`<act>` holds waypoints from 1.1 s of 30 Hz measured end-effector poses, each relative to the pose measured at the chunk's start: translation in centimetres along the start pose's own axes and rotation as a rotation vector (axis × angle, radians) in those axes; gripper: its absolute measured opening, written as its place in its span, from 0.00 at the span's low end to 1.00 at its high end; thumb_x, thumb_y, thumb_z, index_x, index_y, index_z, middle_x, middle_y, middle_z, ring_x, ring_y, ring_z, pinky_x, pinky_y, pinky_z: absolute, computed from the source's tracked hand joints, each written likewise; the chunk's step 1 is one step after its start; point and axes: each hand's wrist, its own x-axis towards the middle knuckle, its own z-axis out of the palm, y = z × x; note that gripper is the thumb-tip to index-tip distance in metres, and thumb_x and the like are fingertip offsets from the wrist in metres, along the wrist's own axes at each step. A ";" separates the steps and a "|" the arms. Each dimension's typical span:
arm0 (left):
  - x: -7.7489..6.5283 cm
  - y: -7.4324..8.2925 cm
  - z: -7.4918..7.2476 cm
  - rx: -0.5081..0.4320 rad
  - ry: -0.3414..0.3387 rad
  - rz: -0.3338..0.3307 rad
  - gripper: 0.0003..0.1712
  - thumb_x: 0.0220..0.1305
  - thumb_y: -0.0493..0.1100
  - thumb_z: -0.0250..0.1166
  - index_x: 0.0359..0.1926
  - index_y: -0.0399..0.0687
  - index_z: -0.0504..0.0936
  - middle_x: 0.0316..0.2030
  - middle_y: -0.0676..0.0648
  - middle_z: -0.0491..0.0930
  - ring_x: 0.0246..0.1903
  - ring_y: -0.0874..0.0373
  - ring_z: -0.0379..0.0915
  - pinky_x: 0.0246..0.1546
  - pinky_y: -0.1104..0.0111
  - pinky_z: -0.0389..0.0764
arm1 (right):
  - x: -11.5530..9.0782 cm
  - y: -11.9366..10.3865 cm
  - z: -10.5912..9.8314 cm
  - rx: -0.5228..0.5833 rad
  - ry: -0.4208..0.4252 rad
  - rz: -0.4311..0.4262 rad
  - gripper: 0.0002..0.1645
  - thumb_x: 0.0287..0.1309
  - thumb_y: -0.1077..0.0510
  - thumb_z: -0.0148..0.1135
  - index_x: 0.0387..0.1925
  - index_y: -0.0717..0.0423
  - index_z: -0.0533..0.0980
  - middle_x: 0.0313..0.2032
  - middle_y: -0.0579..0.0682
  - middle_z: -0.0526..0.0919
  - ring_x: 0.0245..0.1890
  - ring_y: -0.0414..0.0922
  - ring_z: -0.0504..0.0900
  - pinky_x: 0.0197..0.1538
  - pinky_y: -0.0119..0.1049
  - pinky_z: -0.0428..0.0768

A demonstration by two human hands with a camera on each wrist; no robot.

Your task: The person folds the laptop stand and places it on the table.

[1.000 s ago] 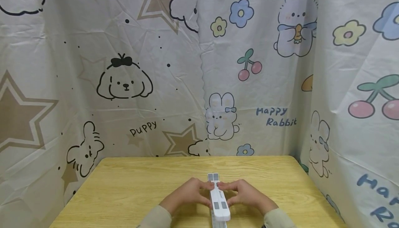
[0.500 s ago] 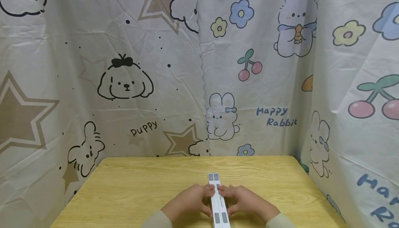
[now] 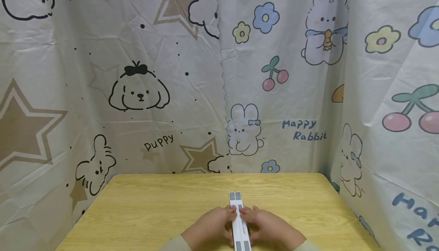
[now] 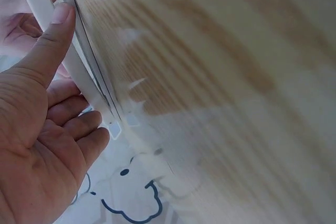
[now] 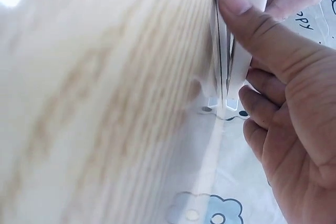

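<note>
A slim white laptop stand (image 3: 241, 226), folded to a long bar with grey pads on top, lies lengthwise on the table. My left hand (image 3: 213, 224) holds its left side, fingers at the top edge and thumb lower down nearer me. From the other side, my right hand (image 3: 269, 226) grips it the same way. In the left wrist view, the left thumb (image 4: 62, 17) presses the side of the stand (image 4: 89, 77) just above the tabletop. The right wrist view has the right thumb (image 5: 236, 3) against the opposite side. The stand's near end is cut off by the frame.
The yellow wood-grain table (image 3: 154, 201) extends to both sides and behind the stand. Its back edge meets a hanging cloth (image 3: 199, 90) printed with puppies, rabbits and stars, which also encloses the left and right sides.
The stand's upper part, raised at the near end a second ago, has come down onto the lower part. Both hands have lowered slightly towards me with it, and still hold its sides.
</note>
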 end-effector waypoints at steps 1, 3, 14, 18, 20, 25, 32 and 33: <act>0.0 0.1 0.0 0.005 -0.004 -0.002 0.47 0.36 0.61 0.84 0.63 0.57 0.82 0.69 0.48 0.74 0.66 0.51 0.74 0.64 0.60 0.78 | 0.0 0.0 0.1 -0.014 0.001 -0.012 0.52 0.48 0.37 0.76 0.73 0.47 0.69 0.75 0.48 0.66 0.74 0.61 0.64 0.74 0.59 0.62; 0.0 0.2 -0.1 0.013 -0.012 -0.010 0.49 0.37 0.62 0.83 0.64 0.55 0.81 0.69 0.49 0.74 0.68 0.51 0.72 0.65 0.59 0.77 | 0.1 0.1 0.1 -0.050 0.005 -0.042 0.52 0.48 0.36 0.75 0.73 0.48 0.69 0.75 0.49 0.67 0.74 0.57 0.66 0.75 0.57 0.62; -0.1 -0.1 0.1 0.026 -0.004 -0.012 0.42 0.40 0.61 0.82 0.60 0.60 0.84 0.68 0.52 0.75 0.63 0.54 0.76 0.61 0.61 0.80 | -0.2 -0.2 0.0 -0.085 -0.019 -0.043 0.53 0.50 0.37 0.73 0.74 0.50 0.68 0.76 0.49 0.65 0.73 0.61 0.66 0.73 0.59 0.65; -0.2 -0.4 0.3 0.026 0.003 0.002 0.38 0.41 0.61 0.82 0.56 0.61 0.86 0.68 0.52 0.75 0.59 0.56 0.79 0.57 0.65 0.82 | -0.3 -0.5 0.0 -0.105 -0.020 -0.054 0.52 0.52 0.34 0.71 0.74 0.51 0.67 0.76 0.49 0.65 0.75 0.55 0.65 0.74 0.59 0.62; -0.2 -0.5 0.3 0.025 0.005 0.013 0.37 0.41 0.61 0.82 0.56 0.61 0.86 0.68 0.52 0.75 0.61 0.56 0.78 0.58 0.65 0.81 | -0.3 -0.5 -0.1 -0.116 -0.021 -0.050 0.52 0.53 0.31 0.68 0.74 0.49 0.68 0.76 0.48 0.65 0.75 0.53 0.65 0.74 0.59 0.62; -0.2 -0.8 0.3 0.010 -0.002 0.036 0.37 0.43 0.62 0.80 0.56 0.60 0.85 0.69 0.52 0.74 0.65 0.56 0.74 0.62 0.64 0.79 | -0.3 -0.4 -0.4 -0.132 -0.029 -0.054 0.50 0.55 0.29 0.66 0.74 0.47 0.69 0.76 0.46 0.65 0.75 0.52 0.64 0.74 0.59 0.62; -0.5 -1.1 -0.2 -0.064 -0.048 0.058 0.37 0.47 0.65 0.76 0.59 0.61 0.84 0.71 0.52 0.72 0.69 0.55 0.70 0.67 0.62 0.75 | -0.3 -0.4 -0.9 -0.169 -0.015 -0.121 0.39 0.59 0.35 0.67 0.68 0.47 0.76 0.72 0.48 0.71 0.73 0.52 0.68 0.74 0.63 0.60; -0.6 -1.1 -0.3 -0.072 -0.053 0.062 0.36 0.48 0.65 0.76 0.59 0.61 0.84 0.71 0.52 0.72 0.70 0.55 0.69 0.67 0.62 0.75 | -0.3 -0.4 -0.9 -0.180 -0.007 -0.131 0.37 0.60 0.36 0.67 0.66 0.47 0.77 0.71 0.48 0.73 0.73 0.53 0.69 0.73 0.63 0.61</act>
